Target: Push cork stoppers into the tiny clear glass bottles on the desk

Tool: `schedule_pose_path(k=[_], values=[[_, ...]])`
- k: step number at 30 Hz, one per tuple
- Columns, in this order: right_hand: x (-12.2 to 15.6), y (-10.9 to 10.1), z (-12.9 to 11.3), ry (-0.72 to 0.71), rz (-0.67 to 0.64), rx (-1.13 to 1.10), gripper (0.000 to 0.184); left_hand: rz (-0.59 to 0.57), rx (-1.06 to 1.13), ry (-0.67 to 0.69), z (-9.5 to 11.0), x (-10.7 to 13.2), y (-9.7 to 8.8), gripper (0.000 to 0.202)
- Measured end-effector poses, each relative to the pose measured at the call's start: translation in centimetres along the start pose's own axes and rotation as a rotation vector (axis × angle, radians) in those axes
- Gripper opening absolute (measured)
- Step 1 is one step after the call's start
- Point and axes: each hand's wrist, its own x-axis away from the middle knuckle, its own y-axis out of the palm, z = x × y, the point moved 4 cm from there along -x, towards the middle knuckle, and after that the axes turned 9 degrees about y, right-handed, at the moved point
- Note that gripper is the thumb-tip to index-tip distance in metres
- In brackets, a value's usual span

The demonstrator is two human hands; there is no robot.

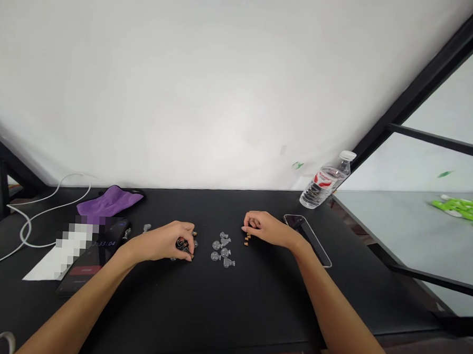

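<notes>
My left hand (173,241) is curled over a small cluster of clear mini glass bottles on the black table. Its thumb and fingertips pinch down at a tiny cork (192,256) at the cluster's edge. Right of it lies a loose group of several clear mini bottles (224,252) with round bodies and short necks. My right hand (262,226) rests just beyond that group, fingers curled in and thumb against them; whatever is between the fingertips is hidden. A short row of small tan corks (246,241) lies directly below those fingertips.
A smartphone (308,239) lies beside my right forearm, with a water bottle (325,181) behind it. At left are a purple cloth (110,202), a white paper (45,267), a dark phone (84,269) showing digits, and a white cable (30,224). A white wall (225,92) backs the table.
</notes>
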Motion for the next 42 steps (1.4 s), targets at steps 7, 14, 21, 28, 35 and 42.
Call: schedule_pose_path(k=[7,14,21,28,35,42], values=[[0.0,0.3,0.1,-0.013,-0.061,-0.026,0.022,0.297,0.009,0.121,2.0,-1.4,1.5,0.013],[0.7,0.5,-2.5,-0.088,-0.028,-0.207,0.03,0.564,0.047,0.249,3.0,-2.3,4.4,0.01],[1.5,2.9,-6.1,-0.185,-0.254,-0.342,0.035,0.722,-0.031,0.35,3.1,-2.5,4.8,0.015],[1.6,3.2,-6.7,-0.199,-0.245,-0.368,0.033,0.694,-0.068,0.362,3.4,-2.3,4.7,0.013],[1.7,0.2,-4.9,-0.132,-0.044,-0.308,0.03,0.65,0.023,0.307,2.1,-2.2,3.0,0.008],[1.0,-0.9,-1.5,-0.016,-0.003,-0.097,0.026,0.438,-0.097,0.187,0.5,-2.2,2.6,0.008]])
